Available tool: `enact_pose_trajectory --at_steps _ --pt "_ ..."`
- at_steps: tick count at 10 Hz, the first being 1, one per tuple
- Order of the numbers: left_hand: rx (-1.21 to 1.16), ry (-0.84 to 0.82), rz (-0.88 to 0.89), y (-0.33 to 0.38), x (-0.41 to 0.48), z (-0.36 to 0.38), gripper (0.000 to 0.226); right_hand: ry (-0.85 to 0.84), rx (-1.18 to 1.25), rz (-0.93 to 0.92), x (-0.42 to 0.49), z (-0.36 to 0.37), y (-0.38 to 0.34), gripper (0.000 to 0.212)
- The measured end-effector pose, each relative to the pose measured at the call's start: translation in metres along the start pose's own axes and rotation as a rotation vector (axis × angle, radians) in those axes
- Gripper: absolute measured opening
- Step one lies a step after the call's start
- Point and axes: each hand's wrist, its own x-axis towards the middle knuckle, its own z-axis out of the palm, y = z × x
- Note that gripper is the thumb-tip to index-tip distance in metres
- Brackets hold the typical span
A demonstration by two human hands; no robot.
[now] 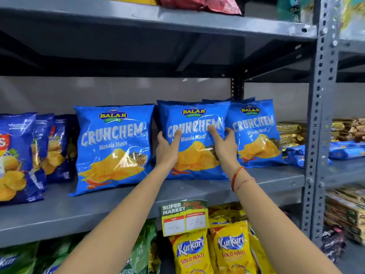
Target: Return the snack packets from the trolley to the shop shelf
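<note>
A blue Crunchem snack packet (pixel 194 119) stands upright on the grey shelf (pixel 118 202) in the middle of the view. My left hand (pixel 167 149) grips its left edge, thumb on the front. My right hand (pixel 224 145) holds its right side, fingers spread over the front and around the edge. Another Crunchem packet (pixel 112 147) stands to the left, apart from it. A third one (pixel 256 133) stands to the right, partly behind the held packet. The trolley is out of view.
Dark blue chip packets (pixel 25 155) fill the shelf's left end. Gold and blue small packs (pixel 290 139) lie at the right by the perforated upright post (pixel 320 115). Yellow Kurkure packets (pixel 231 252) and a price tag (pixel 184 217) sit below. A shelf board (pixel 158 18) hangs overhead.
</note>
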Motion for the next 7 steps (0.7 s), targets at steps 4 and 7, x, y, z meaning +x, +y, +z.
enact_pose_trajectory --at_steps 4,7 --pt "-0.092 0.147 0.155 -0.009 -0.014 0.021 0.074 -0.15 0.072 -0.214 0.02 -0.001 0.015 0.021" --pt "0.041 0.217 0.254 -0.006 -0.03 0.016 0.072 -0.019 -0.032 -0.204 0.011 -0.007 0.012 0.057"
